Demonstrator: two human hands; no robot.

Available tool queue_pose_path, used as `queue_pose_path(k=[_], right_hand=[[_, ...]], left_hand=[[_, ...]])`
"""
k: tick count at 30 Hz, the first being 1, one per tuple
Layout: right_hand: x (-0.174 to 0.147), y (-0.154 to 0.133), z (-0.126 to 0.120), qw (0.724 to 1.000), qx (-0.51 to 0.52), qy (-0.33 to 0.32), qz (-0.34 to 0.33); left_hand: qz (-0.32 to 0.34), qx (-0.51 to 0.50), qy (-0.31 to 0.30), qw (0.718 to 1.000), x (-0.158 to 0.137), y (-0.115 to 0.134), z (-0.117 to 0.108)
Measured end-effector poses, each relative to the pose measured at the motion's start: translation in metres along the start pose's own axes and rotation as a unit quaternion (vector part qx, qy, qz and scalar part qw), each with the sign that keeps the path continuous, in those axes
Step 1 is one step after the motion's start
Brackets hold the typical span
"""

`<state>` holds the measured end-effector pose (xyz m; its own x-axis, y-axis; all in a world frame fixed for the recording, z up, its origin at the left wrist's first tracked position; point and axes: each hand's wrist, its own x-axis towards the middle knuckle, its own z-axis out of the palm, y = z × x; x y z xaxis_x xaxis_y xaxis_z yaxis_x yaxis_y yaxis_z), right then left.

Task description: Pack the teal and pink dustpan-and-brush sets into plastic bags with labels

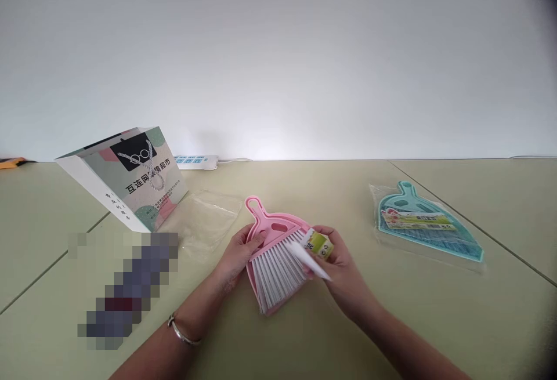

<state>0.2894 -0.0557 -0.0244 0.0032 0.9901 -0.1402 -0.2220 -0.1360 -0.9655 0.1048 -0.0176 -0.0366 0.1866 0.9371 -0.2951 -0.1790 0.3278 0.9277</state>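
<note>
A pink dustpan (251,203) with a matching pink brush (278,275) nested in it is tilted in front of me, its white bristles spread toward me. My left hand (244,246) is closed round the set's left edge near the handle, thumb on top. My right hand (337,261) is closed on a folded paper label (319,245), printed green and yellow outside and white inside, which lies over the right end of the bristles. Those right fingers are partly hidden behind the label and the dustpan's edge.
A turquoise dustpan and brush set (429,223) lies in clear wrapping at the right. On the left are a paper gift bag (134,177), an emptied clear plastic wrapper (209,220) and a pixelated dark object (130,290). A white power strip (198,162) sits by the wall.
</note>
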Motion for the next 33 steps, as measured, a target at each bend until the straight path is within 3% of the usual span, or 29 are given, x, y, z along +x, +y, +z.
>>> queue_pose_path(k=[4, 7, 12, 15, 19, 21, 23, 25, 27, 29, 31, 33], right_hand=[[0.013, 0.033, 0.002, 0.986, -0.098, 0.086, -0.105], [0.019, 0.041, -0.003, 0.973, -0.142, 0.098, -0.155], [0.017, 0.042, -0.003, 0.963, -0.182, 0.092, -0.176], [0.016, 0.038, -0.005, 0.962, -0.180, 0.088, -0.184], [0.015, 0.024, -0.011, 0.938, -0.103, 0.220, -0.248], [0.014, 0.019, -0.011, 0.966, -0.019, 0.196, -0.167], [0.011, 0.016, -0.008, 0.995, 0.081, 0.061, -0.007], [0.008, 0.017, -0.003, 0.982, 0.147, -0.034, 0.115], [0.007, 0.019, 0.000, 0.972, 0.172, -0.032, 0.155], [0.008, 0.019, -0.002, 0.972, 0.183, 0.004, 0.150], [0.011, 0.018, -0.007, 0.972, 0.189, 0.035, 0.137], [0.016, 0.015, -0.015, 0.972, 0.190, 0.060, 0.121]], left_hand=[[-0.017, -0.071, -0.005, 0.997, -0.004, 0.000, 0.009], [-0.007, -0.076, -0.009, 0.997, -0.006, 0.000, 0.011], [-0.012, -0.012, -0.070, 0.997, -0.010, -0.001, 0.010], [-0.012, -0.005, -0.071, 0.997, -0.010, 0.000, 0.008], [0.007, -0.012, -0.011, 1.000, -0.010, 0.006, 0.007], [0.022, -0.025, 0.003, 0.999, -0.011, 0.007, 0.008], [0.036, -0.026, -0.007, 0.999, -0.012, 0.008, 0.010], [0.050, 0.012, -0.038, 0.998, -0.011, 0.008, 0.009], [0.081, 0.112, -0.053, 0.989, -0.008, 0.010, 0.003], [0.140, 0.277, 0.018, 0.950, -0.002, 0.013, -0.008], [0.184, 0.469, 0.170, 0.847, 0.004, 0.015, -0.023], [0.146, 0.603, 0.243, 0.746, 0.009, 0.014, -0.035]])
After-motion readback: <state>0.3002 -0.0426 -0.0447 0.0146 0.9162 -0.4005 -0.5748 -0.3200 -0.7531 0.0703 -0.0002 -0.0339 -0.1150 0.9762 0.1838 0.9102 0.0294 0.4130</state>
